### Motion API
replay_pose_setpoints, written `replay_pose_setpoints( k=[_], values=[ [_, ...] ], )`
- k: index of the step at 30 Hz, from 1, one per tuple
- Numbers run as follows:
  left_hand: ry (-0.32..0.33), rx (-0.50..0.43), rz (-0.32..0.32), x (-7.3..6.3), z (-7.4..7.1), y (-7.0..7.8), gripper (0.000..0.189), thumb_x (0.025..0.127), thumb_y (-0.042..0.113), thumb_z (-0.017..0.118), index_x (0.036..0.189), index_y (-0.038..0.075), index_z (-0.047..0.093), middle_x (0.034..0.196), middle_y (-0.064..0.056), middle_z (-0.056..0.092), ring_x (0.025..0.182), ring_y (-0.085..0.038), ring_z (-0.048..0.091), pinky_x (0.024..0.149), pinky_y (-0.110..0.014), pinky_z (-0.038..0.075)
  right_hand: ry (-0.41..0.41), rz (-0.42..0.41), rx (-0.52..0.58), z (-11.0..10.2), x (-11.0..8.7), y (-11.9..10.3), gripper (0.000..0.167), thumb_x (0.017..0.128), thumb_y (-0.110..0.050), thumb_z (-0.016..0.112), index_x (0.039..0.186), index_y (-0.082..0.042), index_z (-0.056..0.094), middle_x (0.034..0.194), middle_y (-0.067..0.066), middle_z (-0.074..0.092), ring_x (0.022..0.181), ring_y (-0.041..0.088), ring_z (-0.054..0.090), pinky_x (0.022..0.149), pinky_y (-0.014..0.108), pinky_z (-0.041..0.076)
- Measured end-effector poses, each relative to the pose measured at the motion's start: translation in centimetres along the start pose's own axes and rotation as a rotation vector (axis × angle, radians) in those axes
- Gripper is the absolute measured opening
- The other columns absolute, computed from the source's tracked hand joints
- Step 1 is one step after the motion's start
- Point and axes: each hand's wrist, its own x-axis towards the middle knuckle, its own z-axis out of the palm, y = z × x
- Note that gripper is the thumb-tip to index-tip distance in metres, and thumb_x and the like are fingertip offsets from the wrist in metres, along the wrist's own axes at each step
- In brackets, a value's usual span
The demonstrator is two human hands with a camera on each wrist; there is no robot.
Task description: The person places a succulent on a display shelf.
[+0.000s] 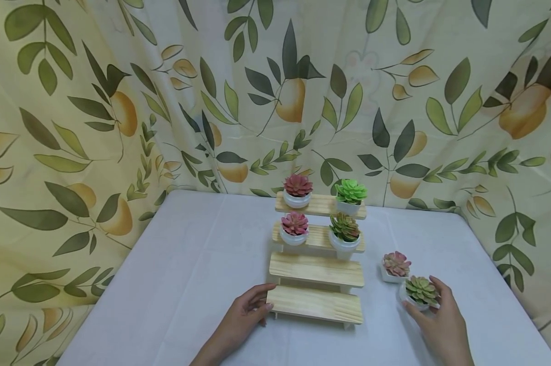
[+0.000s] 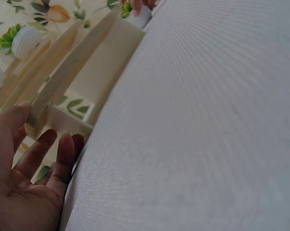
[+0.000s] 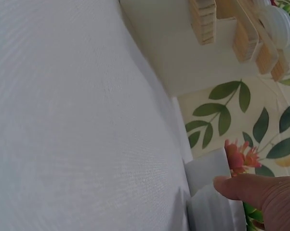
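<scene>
A stepped wooden plant stand [image 1: 316, 268] has four tiers. My left hand [image 1: 243, 315] holds the left end of its lowest board; in the left wrist view the thumb [image 2: 19, 113] lies against the board's end, with fingers below beside the support. To the stand's right, my right hand [image 1: 445, 323] grips a green succulent [image 1: 422, 290] in a round white pot, thumb and fingers on opposite sides. The right wrist view has the thumb [image 3: 241, 186] at the rim of the white pot [image 3: 210, 209]. Just behind it sits a pink succulent [image 1: 396, 264] in a square white pot.
The top tier carries a dark red succulent [image 1: 297, 185] and a bright green one [image 1: 350, 192]. Below them stand a pink succulent [image 1: 295, 223] and a green-brown one [image 1: 345, 227]. A white cloth covers the table [image 1: 202, 264]; a leaf-patterned curtain [image 1: 257, 101] hangs behind.
</scene>
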Motion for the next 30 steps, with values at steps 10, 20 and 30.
replay_pose_setpoints(
  k=[10,20,30],
  values=[
    [0.002,0.008,-0.008,-0.06,0.02,-0.07,0.047,0.103,0.024,0.067,0.148,0.017,0.055,0.109,-0.007,0.069,0.086,-0.021,0.062,0.072,-0.032,0.059,-0.008,0.019,-0.014,0.51,0.31,0.64,0.103,0.094,-0.022,0.079,0.162,0.003,0.006,0.161,0.037,0.016,0.144,0.059,0.018,0.111,0.071,0.027],
    [-0.002,0.022,-0.010,0.04,-0.21,-0.41,0.047,0.103,0.028,0.067,0.148,0.021,0.055,0.111,-0.006,0.070,0.086,-0.019,0.063,0.072,-0.033,0.059,0.005,0.004,-0.018,0.68,0.31,0.61,0.101,0.093,-0.016,0.078,0.161,0.005,0.007,0.157,0.041,0.020,0.143,0.060,0.019,0.112,0.072,0.021],
    [-0.003,0.015,-0.012,0.14,-0.19,-0.58,0.046,0.103,0.027,0.067,0.147,0.023,0.056,0.113,-0.007,0.070,0.090,-0.021,0.063,0.072,-0.034,0.060,0.032,-0.023,-0.022,0.60,0.34,0.71,0.100,0.091,-0.017,0.079,0.160,0.008,0.011,0.154,0.042,0.026,0.141,0.061,0.025,0.111,0.072,0.026]
  ],
)
